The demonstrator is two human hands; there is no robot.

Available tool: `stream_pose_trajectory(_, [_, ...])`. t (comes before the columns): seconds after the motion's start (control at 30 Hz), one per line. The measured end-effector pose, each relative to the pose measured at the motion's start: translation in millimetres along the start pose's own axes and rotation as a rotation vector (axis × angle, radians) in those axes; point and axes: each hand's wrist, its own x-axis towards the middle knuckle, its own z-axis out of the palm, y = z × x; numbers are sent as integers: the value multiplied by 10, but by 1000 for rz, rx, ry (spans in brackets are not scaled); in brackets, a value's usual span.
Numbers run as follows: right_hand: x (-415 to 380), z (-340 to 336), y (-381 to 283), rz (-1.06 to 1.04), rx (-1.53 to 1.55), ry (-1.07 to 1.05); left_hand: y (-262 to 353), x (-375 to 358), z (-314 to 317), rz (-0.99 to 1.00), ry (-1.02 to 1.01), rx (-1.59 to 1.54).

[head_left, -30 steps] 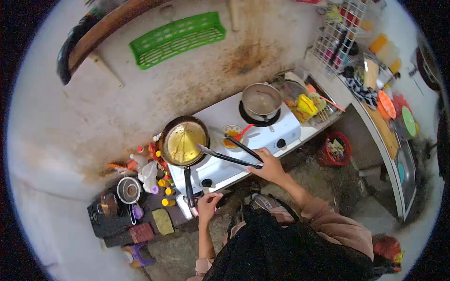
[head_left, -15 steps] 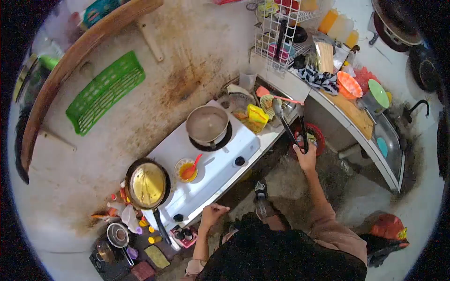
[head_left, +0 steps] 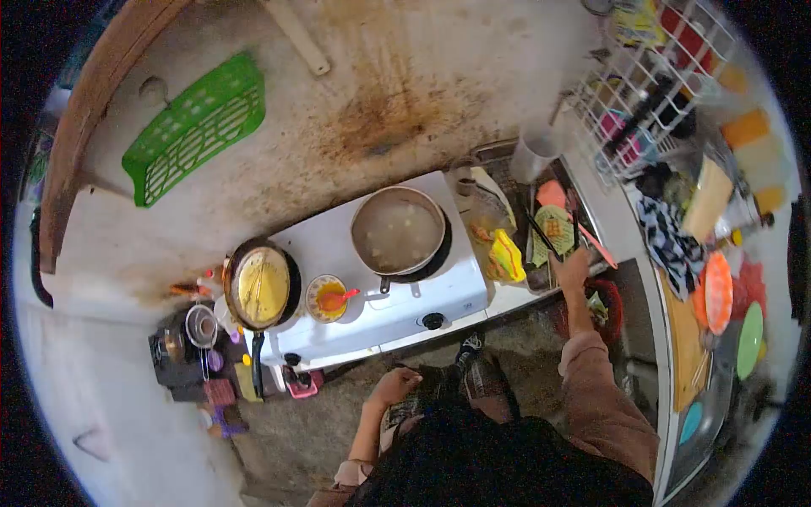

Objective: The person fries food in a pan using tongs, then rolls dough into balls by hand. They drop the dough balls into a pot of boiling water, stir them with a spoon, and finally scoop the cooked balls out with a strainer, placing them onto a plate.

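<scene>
My right hand [head_left: 571, 269] grips the black handles of tongs [head_left: 545, 232], whose far ends are over the green strainer [head_left: 553, 230] on the tray right of the stove. My left hand [head_left: 397, 386] is in front of the stove, touching nothing, its fingers curled together. On the white stove [head_left: 380, 313] stand a pot [head_left: 397, 230] of cloudy liquid with pale lumps, and a frying pan [head_left: 263, 287] with a yellow layer in it. Between them is a bowl [head_left: 319, 289] with orange liquid and a red spoon [head_left: 338, 298].
A yellow packet [head_left: 507, 256] lies right of the stove. Below the counter is a red basket [head_left: 612, 313]. Farther right are a checked cloth [head_left: 667, 228], an orange colander [head_left: 718, 291] and the sink [head_left: 718, 406]. A green rack [head_left: 203, 127] hangs on the wall.
The view has turned and shifted. My right hand has moved the tongs from above the red basket to the strainer on the tray. My left hand remains in front of the stove.
</scene>
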Motion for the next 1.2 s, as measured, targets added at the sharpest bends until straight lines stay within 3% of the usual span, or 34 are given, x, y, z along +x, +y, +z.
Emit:
stream_pose_trajectory(0.07, [88,79,-53,-20,-44,2,148,-155,-45,-146,85,-147])
stream_pose_trajectory(0.2, [160,184,-28,18,-37,-64,-166,-60,22,-40,85,5])
stream_pose_trajectory(0.27, [122,212,-53,-51,-58,27,-51,-15,-59,1,132,54])
stream_pose_trajectory(0.33, [52,-44,-192,90,-124,-81,42,95,-168,61,142,7])
stream_pose_trajectory(0.43, [-124,-11,58,-188,-47,223,206,354,-265,180,104,-179])
stream_pose_trajectory(0.57, [-777,-549,102,-147,231,-13,811,750,-363,383,-37,-232])
stream_pose_trajectory(0.7, [-1721,-733,128,5,803,-105,1380,1139,-114,435,-352,-237])
stream_pose_trajectory(0.77, [-2067,-962,185,114,838,-314,1656,1286,125,515,-484,-245])
stream_pose_trajectory(0.87, [-2243,-1543,179,444,520,-572,1957,1447,531,663,-581,-144])
stream_pose_trajectory(0.97, [-2581,-1282,732,241,743,31,2487,1301,835,682,-629,-70])
stream_pose_trajectory(1.0, [-2528,-1458,866,380,794,69,2602,1281,936,692,-622,-43])
stream_pose_trajectory(1.07, [-2329,-1890,1228,636,550,97,2723,1366,1131,757,-626,-25])
stream_pose_trajectory(1.13, [-2099,-2228,1756,533,374,431,2884,1407,1277,827,-605,16])
stream_pose_trajectory(1.17, [-1966,-2421,1997,480,212,538,2967,1421,1345,860,-591,32])
stream_pose_trajectory(1.2, [-1853,-2535,2306,452,87,564,3077,1415,1414,773,-581,21])
